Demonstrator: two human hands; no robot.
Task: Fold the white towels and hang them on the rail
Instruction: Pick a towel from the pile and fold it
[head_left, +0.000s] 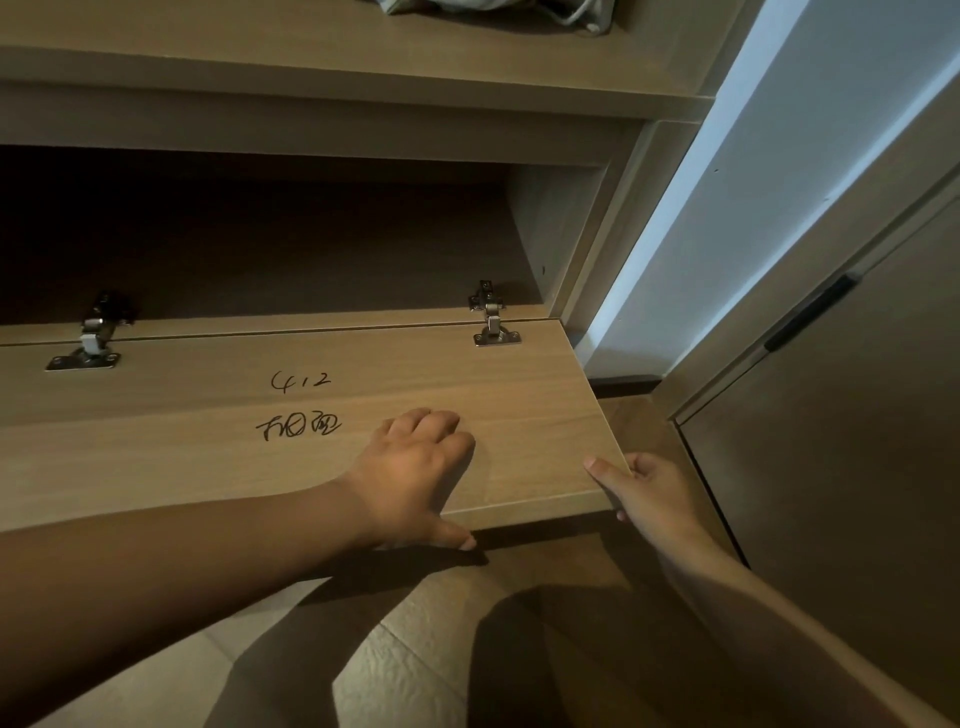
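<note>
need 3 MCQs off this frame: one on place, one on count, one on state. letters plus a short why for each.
1. Where does the right hand grip the flap door?
A) its front right corner
B) beside the left hinge
C) its back edge

2. How many metal hinges show?
A) one
B) two
C) four

3. The flap door is:
A) shut
B) folded down, open
C) off its hinges

Key:
1 A: the thumb lies on top at that corner.
2 B: one hinge sits near each end of the door's back edge.
3 B: the inner face with the handwriting faces up, and the dark compartment shows behind it.
</note>
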